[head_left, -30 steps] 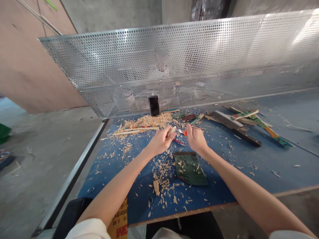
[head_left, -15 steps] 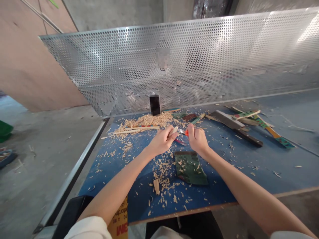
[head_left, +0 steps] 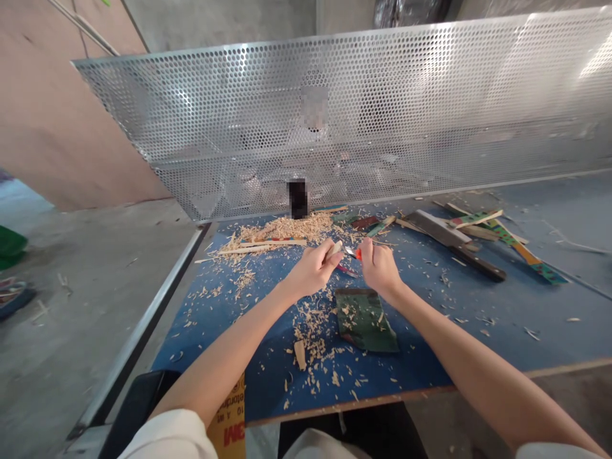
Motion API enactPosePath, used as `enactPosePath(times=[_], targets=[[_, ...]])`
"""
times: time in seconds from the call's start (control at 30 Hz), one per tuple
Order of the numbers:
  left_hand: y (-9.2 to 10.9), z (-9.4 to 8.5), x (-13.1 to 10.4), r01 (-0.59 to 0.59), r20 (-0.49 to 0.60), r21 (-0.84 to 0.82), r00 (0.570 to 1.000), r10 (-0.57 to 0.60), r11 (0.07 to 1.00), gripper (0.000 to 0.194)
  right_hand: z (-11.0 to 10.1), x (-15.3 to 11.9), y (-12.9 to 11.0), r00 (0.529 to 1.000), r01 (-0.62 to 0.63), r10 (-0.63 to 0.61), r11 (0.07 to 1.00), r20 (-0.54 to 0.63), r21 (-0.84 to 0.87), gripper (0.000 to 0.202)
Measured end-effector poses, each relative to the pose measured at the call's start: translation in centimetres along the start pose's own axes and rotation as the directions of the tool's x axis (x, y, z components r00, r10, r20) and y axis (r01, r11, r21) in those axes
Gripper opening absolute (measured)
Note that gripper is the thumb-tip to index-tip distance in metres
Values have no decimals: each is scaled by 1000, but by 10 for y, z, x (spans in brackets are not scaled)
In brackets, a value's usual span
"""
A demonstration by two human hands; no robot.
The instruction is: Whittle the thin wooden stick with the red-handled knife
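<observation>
My left hand (head_left: pixel 310 271) is closed around a small pale piece of wood (head_left: pixel 336 248), its end poking out toward the right. Facing it, my right hand (head_left: pixel 382 266) grips a knife with an orange-red handle (head_left: pixel 358 254); most of the handle is hidden in the fist. The short blade points left, close to the wood's end; whether they touch I cannot tell. Beneath the hands lies a dark green sheet (head_left: pixel 366 328) sprinkled with shavings. A flat wood chip (head_left: pixel 299 354) rests left of it.
A heap of wood shavings (head_left: pixel 310 223) lies at the back of the blue table (head_left: pixel 415 357). A cleaver (head_left: pixel 442 233) and painted wooden strips (head_left: pixel 528 255) are on the right. A perforated metal panel (head_left: pixel 201 121) stands along the far edge, with a person blurred behind it.
The view has shifted slightly. Both hands keep nearly the same place and grip, and the blade sits a touch farther right of the wood's end.
</observation>
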State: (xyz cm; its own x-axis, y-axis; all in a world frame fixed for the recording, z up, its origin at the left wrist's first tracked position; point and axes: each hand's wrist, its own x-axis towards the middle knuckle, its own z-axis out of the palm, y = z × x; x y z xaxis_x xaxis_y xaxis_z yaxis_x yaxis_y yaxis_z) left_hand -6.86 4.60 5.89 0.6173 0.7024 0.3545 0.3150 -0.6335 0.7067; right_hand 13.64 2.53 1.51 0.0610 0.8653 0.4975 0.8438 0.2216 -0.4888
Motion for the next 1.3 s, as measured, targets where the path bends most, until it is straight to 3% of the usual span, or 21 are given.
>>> enactPosePath(times=[0.5,0.93,1.17,1.3], targets=[[-1,3,-1,-10,-1,26,1000,10,1000,34,-5,1,-2,999,-12,13,1000,37,-24,61],[-8,10,-1,25,-112,81,994,-15,996,36,-1,2,-4,997,-48,55,992,62,-113,69],[-7,4,-1,9,-96,75,995,-1,997,37,-9,2,-11,998,5,6,986,70,-166,70],[-6,1,0,-8,-81,70,997,13,997,39,-11,4,-13,997,36,-30,995,69,-92,71]])
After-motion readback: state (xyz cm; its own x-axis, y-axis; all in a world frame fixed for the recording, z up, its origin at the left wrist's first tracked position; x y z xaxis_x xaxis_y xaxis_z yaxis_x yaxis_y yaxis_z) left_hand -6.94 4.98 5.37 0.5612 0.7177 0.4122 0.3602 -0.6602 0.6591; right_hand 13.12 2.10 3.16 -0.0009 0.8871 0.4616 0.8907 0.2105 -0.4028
